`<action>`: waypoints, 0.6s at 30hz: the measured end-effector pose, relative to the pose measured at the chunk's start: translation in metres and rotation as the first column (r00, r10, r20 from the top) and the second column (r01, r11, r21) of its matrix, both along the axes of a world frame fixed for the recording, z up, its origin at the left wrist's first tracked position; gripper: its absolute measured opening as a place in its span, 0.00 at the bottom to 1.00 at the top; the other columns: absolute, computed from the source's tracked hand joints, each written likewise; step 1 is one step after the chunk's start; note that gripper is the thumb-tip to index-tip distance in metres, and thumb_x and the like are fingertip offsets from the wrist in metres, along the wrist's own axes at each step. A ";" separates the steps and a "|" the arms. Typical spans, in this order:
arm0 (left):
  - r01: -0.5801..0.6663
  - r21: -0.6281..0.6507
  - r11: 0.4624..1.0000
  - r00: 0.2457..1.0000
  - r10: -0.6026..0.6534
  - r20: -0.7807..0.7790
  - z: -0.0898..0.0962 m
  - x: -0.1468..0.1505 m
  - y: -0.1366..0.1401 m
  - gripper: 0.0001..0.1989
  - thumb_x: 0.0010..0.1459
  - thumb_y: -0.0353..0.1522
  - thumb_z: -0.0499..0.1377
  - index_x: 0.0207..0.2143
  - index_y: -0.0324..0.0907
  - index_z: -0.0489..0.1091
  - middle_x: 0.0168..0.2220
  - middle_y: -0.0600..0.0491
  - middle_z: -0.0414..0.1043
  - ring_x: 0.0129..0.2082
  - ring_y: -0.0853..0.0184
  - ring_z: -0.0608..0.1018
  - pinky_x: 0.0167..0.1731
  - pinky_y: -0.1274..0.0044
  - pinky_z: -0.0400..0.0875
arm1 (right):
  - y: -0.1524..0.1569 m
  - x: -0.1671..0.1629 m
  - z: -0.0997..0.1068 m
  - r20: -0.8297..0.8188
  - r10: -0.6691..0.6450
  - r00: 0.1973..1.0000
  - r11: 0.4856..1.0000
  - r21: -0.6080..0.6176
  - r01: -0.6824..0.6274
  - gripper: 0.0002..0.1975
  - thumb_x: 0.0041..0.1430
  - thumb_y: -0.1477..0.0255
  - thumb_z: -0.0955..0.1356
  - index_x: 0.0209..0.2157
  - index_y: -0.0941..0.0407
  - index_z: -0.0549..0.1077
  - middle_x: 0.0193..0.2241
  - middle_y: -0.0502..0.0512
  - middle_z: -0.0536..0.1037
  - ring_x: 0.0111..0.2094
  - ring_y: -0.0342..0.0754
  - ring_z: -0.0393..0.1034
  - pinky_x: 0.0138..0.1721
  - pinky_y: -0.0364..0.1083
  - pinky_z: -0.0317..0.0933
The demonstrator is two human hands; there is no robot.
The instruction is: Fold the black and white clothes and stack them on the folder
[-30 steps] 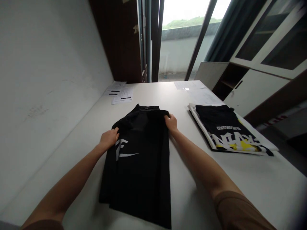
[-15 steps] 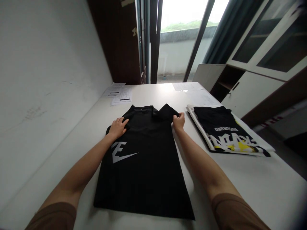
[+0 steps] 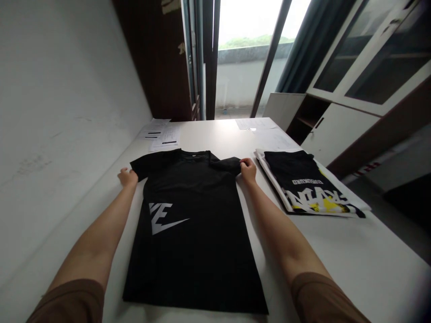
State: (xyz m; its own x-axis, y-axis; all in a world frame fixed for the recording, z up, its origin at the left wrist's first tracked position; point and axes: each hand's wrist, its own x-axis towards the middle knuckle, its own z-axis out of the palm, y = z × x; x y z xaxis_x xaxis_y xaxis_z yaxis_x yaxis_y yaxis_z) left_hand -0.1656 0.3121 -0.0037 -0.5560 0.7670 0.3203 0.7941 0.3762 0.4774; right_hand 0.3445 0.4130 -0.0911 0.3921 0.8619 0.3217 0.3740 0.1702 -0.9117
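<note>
A black T-shirt (image 3: 202,233) lies flat on the white table, its neckline away from me and a grey printed logo on its left side. My left hand (image 3: 128,177) is closed at the hem of the left sleeve, which is spread outward; the fingertips are partly hidden. Between the fingers of my right hand (image 3: 248,170) is the edge of the right sleeve, which lies partly folded near the shoulder.
To the right is a stack of folded shirts (image 3: 292,166), black with white and yellow print on top. Paper sheets (image 3: 166,134) lie by the left wall, with more papers (image 3: 259,124) at the far edge. Cabinets (image 3: 340,130) stand beyond the table (image 3: 215,134).
My left hand has moved left, off the shirt's shoulder area, and the left sleeve is now spread out. The right sleeve has come down flatter in my right hand.
</note>
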 end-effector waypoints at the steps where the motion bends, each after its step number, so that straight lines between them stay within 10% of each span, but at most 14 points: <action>1: -0.011 0.006 1.000 1.000 0.011 -0.004 0.000 -0.002 -0.004 0.17 0.67 0.22 0.47 0.56 0.26 0.61 0.49 0.39 0.68 0.57 0.49 0.67 0.58 0.58 0.62 | 0.002 0.001 -0.002 -0.030 0.032 0.999 0.999 0.023 -0.031 0.11 0.49 0.67 0.63 0.31 0.54 0.75 0.29 0.51 0.75 0.34 0.50 0.69 0.41 0.46 0.62; 7: 0.387 -0.096 0.917 0.920 -0.391 -0.026 -0.016 0.043 -0.032 0.13 0.66 0.32 0.56 0.50 0.41 0.74 0.51 0.49 0.74 0.53 0.60 0.74 0.55 0.72 0.67 | 0.009 0.008 -0.002 -0.200 0.279 0.939 0.960 0.069 -0.270 0.13 0.53 0.64 0.65 0.33 0.54 0.80 0.34 0.53 0.80 0.41 0.53 0.73 0.46 0.49 0.66; 12: 0.780 -0.448 0.436 0.526 -0.846 0.092 -0.007 0.088 -0.089 0.15 0.69 0.41 0.52 0.40 0.46 0.77 0.40 0.52 0.77 0.40 0.63 0.78 0.42 0.75 0.68 | 0.005 0.015 0.001 0.110 0.484 0.868 0.875 -0.072 -0.479 0.18 0.56 0.64 0.68 0.46 0.53 0.82 0.43 0.54 0.82 0.45 0.53 0.74 0.53 0.51 0.64; 18: 0.711 -0.665 0.229 0.545 -0.777 0.314 0.026 0.081 -0.154 0.19 0.66 0.47 0.53 0.32 0.45 0.74 0.34 0.52 0.76 0.33 0.61 0.76 0.32 0.74 0.63 | -0.001 0.018 -0.001 0.309 0.156 0.938 0.984 -0.135 -0.119 0.19 0.59 0.70 0.63 0.42 0.55 0.84 0.39 0.57 0.83 0.41 0.55 0.76 0.46 0.49 0.66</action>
State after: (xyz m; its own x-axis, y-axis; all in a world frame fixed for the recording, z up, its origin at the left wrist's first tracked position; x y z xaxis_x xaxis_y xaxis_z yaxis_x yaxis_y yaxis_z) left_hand -0.0848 0.1581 0.0220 0.3845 0.7957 -0.4679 0.9125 -0.2511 0.3229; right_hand 0.3629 0.4125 -0.0916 0.1606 0.9380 0.3073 0.6269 0.1435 -0.7658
